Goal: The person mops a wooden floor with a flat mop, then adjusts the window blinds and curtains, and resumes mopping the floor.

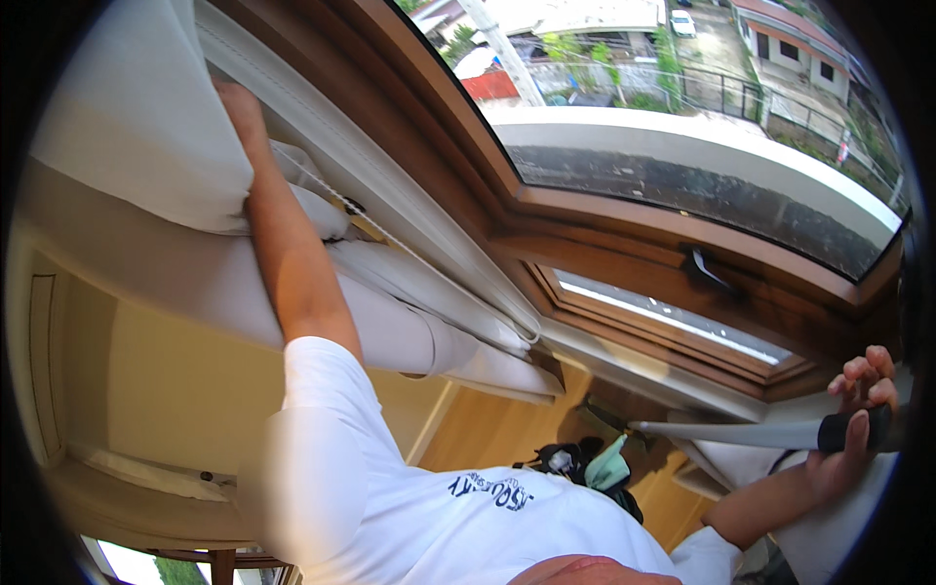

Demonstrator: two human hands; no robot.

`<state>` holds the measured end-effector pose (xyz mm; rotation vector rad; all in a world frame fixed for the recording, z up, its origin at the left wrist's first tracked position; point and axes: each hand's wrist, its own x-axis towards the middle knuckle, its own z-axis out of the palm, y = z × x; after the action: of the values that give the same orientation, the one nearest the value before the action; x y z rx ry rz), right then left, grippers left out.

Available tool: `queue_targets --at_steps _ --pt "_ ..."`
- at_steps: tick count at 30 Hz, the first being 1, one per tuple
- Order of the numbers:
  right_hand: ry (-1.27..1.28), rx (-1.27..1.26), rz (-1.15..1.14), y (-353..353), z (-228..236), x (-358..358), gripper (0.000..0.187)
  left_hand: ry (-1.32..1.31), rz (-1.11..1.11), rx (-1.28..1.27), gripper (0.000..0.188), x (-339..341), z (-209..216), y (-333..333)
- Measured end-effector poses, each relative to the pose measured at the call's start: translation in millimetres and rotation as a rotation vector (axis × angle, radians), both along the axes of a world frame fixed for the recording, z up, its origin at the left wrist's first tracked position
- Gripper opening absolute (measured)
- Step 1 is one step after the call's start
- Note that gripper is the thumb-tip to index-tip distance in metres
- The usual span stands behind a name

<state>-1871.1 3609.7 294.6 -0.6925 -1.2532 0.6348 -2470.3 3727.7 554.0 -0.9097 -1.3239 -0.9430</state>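
On the left my left arm reaches up between a white curtain (136, 107) and the window side. My left hand (239, 109) shows only in part; its fingers are hidden behind the cloth, so their grip cannot be told. At the far right my right hand (858, 405) is closed round the black end of a long grey pole (741, 434), with its thumb against the black part and its fingertips curled. The pole slants down toward the floor, where its far end lies near something dark I cannot make out.
A brown-framed window (507, 219) with a dark handle (710, 271) fills the upper right. A white beaded cord (390, 239) hangs beside the curtain. Below, on the wooden floor (487, 419), is a dark heap (565, 458) with a pale green cloth (608, 466).
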Motion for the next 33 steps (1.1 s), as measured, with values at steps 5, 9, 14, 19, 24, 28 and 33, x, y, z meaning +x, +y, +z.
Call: queue_targets --at_steps 5,9,14,19,24,28,33 --pt "0.055 0.041 0.028 -5.8 -2.3 3.8 0.025 0.117 0.117 -0.083 0.035 2.7 11.2 17.0" --pt "0.076 0.063 0.053 -12.8 0.1 2.8 0.025 0.098 -0.299 -0.129 0.035 -25.4 10.1 15.4" --pt "0.106 0.068 -0.021 -19.2 5.7 -2.7 0.021 -0.786 -0.916 -0.191 0.027 8.4 15.9 14.8" --pt "0.115 0.007 -0.061 -23.2 9.5 -6.7 0.020 -0.493 -0.329 -0.319 0.020 32.2 5.5 7.1" --pt "0.114 -0.023 -0.076 -28.1 13.4 -13.5 0.020 -0.365 -0.256 -0.271 0.019 31.8 -2.4 6.6" --pt "0.120 -0.036 -0.083 -31.1 19.4 -18.6 0.020 -0.419 -0.470 -0.221 0.019 18.4 -8.0 9.8" --pt "0.129 -0.028 -0.096 -35.5 18.8 -22.5 0.019 -0.547 -0.792 -0.192 0.018 7.9 -29.5 23.2"
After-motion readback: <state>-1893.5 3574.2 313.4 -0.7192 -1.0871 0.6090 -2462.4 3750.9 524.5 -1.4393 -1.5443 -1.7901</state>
